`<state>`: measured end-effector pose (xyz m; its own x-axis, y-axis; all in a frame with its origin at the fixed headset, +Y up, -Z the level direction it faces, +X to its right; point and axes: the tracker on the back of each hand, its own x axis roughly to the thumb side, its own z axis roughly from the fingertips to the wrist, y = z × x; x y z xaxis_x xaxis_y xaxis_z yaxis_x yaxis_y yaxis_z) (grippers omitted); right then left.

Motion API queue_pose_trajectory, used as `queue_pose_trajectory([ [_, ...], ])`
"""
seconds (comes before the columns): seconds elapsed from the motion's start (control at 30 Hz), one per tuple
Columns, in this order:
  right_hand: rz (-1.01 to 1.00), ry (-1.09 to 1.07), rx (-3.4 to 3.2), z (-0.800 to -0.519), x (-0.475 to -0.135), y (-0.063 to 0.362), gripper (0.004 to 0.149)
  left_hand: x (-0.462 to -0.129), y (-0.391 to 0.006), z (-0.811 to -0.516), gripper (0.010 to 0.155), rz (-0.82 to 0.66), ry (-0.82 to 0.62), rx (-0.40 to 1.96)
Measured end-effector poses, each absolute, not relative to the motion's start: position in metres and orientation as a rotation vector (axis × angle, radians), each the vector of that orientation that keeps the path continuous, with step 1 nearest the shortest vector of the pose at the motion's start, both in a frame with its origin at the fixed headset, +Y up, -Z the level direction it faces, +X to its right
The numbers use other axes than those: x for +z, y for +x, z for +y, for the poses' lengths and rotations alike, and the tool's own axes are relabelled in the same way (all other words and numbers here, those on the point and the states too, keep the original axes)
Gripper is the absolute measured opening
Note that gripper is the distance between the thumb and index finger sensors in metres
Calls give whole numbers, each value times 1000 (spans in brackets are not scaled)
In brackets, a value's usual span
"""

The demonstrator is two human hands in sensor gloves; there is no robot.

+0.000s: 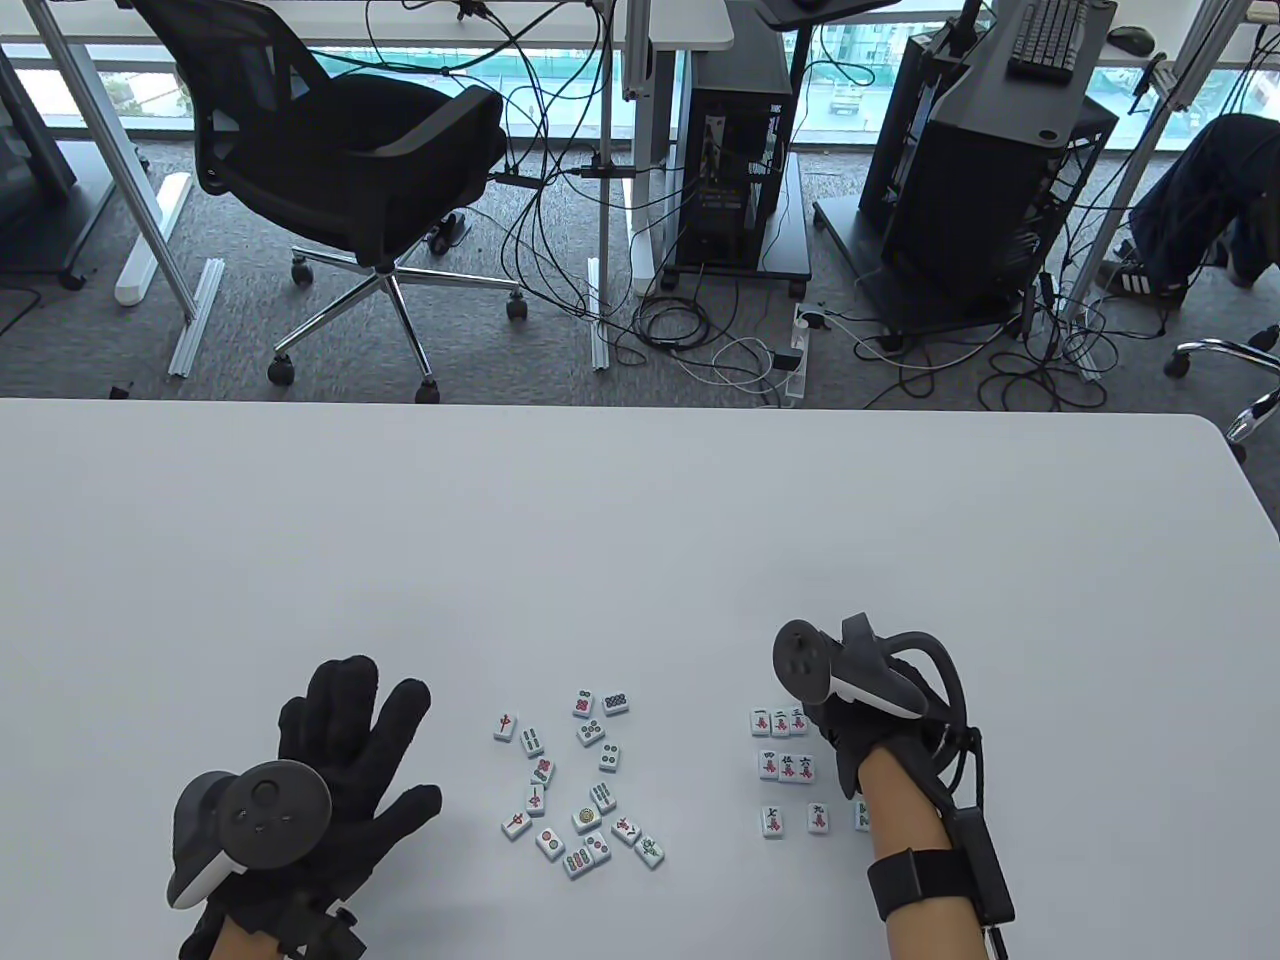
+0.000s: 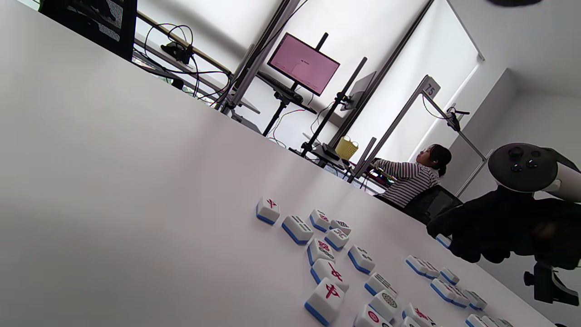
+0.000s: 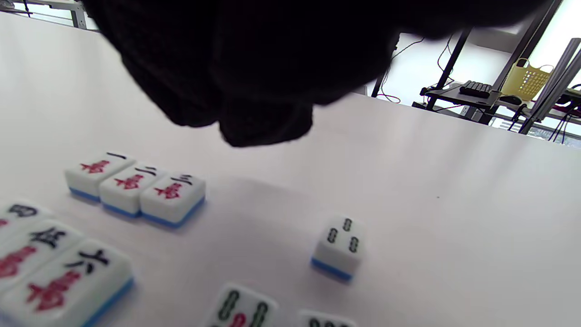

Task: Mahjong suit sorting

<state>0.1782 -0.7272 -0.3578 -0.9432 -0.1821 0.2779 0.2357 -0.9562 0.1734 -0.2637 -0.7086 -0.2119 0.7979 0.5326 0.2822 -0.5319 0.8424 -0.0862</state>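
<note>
I see my right hand (image 1: 860, 720) hovering over the sorted character tiles (image 1: 783, 766), fingers curled, holding nothing I can make out. My left hand (image 1: 340, 760) lies spread flat and empty. The unsorted tile cluster (image 1: 575, 785) sits left of the character tiles, between both hands, roughly equidistant.

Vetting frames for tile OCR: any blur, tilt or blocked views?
Table view: sharp, evenly lit, loose tiles small. Left wrist view: steeply tilted, nearest tiles clear. Right wrist view: dark right hand blocks the top; nearest character tile is soft, three-tile row readable; windows behind blown out.
</note>
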Motion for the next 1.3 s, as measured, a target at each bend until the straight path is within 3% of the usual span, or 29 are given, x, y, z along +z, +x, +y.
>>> queue_pose_trajectory([
  [0.47,-363,-291,-2774,-761,-353,192,53,-213,-263,-709,82,-299,-12,568],
  [0.8,-343,-262,-2829,-746,-346,191,60,-213,-263,-708,82,-298,-11,566],
  [1.03,-201,-498,-2973,-727,-328,150,60,-213,-263,-709,82,-305,-10,563],
  [1.3,-224,-902,-2925,-729,-286,71,58,-212,-262,-710,82,-311,-10,562],
])
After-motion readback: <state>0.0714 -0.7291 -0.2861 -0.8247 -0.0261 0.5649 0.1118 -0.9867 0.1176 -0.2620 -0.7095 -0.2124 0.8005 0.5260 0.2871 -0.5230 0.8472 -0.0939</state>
